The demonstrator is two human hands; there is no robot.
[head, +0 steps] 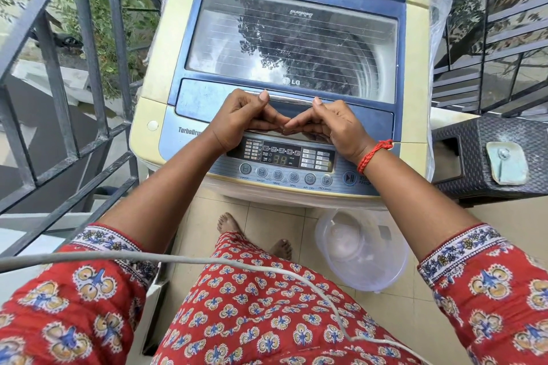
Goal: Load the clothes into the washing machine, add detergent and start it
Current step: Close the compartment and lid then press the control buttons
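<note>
Both hands curled on the front edge of the washing machine lid: left hand and right hand, fingertips meeting, thumbs on the chrome handle. Control panel just beneath the wrists, showing 38. Empty clear plastic tub on the floor below the right forearm.

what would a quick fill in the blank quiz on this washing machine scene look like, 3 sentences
1. The lid of the washing machine is ____.
2. The display on the control panel shows the number ____.
3. Both hands, the left hand and right hand, rest on the lid's front ____.

Missing words: closed; 38; edge
</note>
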